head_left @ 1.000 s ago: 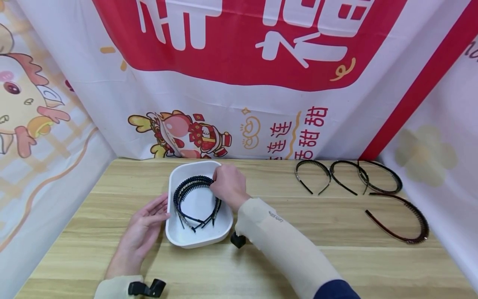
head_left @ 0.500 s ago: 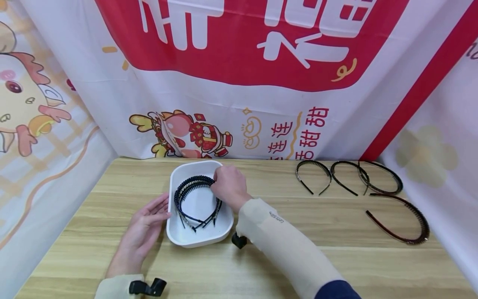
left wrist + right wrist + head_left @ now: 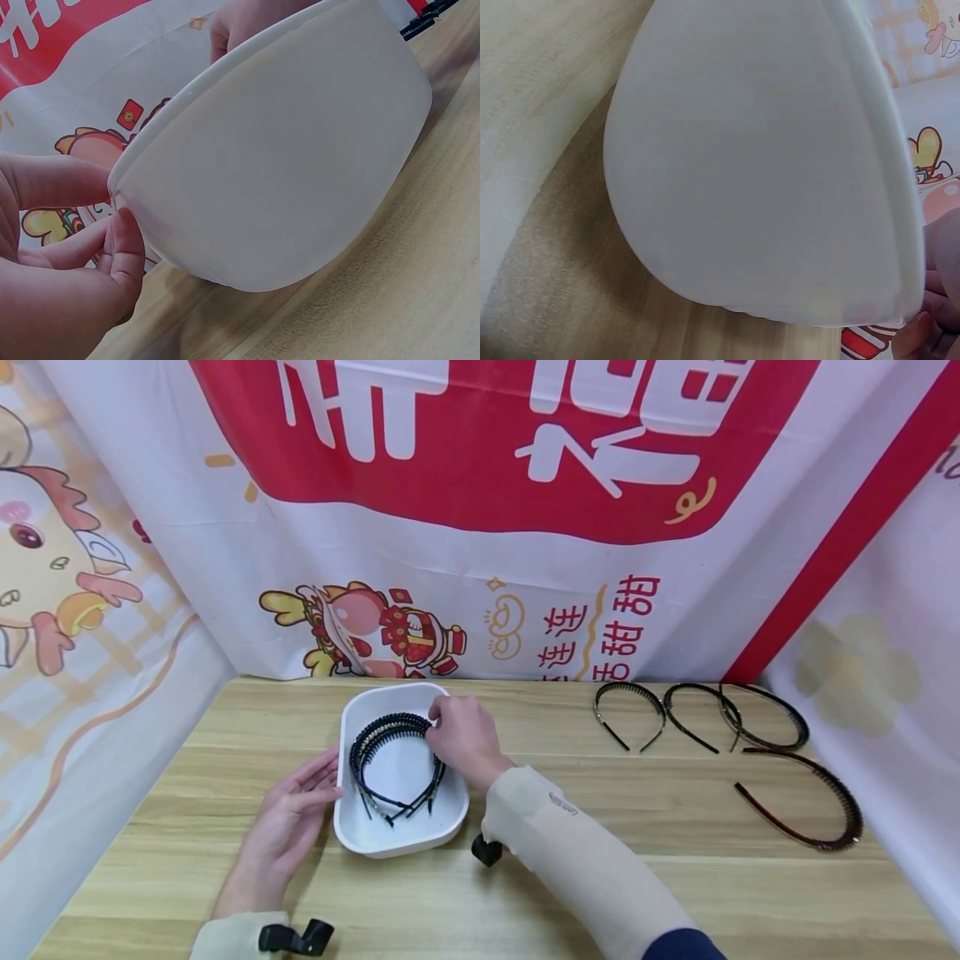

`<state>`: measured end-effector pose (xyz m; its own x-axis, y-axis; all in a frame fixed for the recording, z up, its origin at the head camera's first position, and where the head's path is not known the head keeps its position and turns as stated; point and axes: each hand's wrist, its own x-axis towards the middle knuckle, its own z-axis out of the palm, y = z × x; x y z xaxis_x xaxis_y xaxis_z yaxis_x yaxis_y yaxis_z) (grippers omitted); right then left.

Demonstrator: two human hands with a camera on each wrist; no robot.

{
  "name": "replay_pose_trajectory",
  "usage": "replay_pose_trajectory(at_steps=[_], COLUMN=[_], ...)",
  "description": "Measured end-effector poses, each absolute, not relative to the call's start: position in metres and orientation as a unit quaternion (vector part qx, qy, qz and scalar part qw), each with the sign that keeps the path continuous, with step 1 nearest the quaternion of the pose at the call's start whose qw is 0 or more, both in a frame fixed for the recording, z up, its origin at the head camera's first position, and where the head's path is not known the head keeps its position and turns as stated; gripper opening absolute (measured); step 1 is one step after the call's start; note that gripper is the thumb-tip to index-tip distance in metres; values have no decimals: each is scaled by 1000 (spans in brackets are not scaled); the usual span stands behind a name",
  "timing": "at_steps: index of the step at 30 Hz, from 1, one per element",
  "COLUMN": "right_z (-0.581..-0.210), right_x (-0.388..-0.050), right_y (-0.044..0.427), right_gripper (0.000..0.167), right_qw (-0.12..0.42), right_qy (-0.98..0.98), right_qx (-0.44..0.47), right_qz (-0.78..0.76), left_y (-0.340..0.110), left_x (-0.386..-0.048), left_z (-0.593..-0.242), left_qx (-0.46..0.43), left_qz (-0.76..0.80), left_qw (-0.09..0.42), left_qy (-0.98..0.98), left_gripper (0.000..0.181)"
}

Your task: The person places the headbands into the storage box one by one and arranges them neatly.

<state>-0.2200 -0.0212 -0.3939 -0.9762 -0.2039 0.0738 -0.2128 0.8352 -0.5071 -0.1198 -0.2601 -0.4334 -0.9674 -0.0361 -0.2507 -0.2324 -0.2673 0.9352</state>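
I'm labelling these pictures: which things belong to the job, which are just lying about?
In the job, apparently:
white tub
headbands inside it
left hand, touching the tub
right hand, at those headbands

Just there:
four loose headbands, untouched, perhaps wanted later
printed cloth, behind

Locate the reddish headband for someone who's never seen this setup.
On the table, look right, past the bin. The reddish headband lies farthest right, its open end facing left. Its red tint and nearer spot set it apart from the three black headbands behind it.
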Motion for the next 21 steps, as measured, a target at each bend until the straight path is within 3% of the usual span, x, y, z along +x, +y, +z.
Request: replay_pose_trajectory(at_steps=[5, 14, 21], right_z=[-399, -405, -406], right_x=[-217, -211, -209], right_y=[-12, 15, 46], right_gripper=[16, 15, 15], right_qw=[28, 14, 30], right_qy=[-936, -859, -830], right_qx=[112, 68, 37], right_qz=[331, 506, 555], left_y=[-259, -259, -260], left_x=[-120, -120, -120], left_z=[-433, -432, -434], left_qx=[-112, -119, -119], left_qz=[786, 780, 782], left_qw=[63, 65, 65], left_qy=[605, 611, 608], left_gripper=[80, 80, 80])
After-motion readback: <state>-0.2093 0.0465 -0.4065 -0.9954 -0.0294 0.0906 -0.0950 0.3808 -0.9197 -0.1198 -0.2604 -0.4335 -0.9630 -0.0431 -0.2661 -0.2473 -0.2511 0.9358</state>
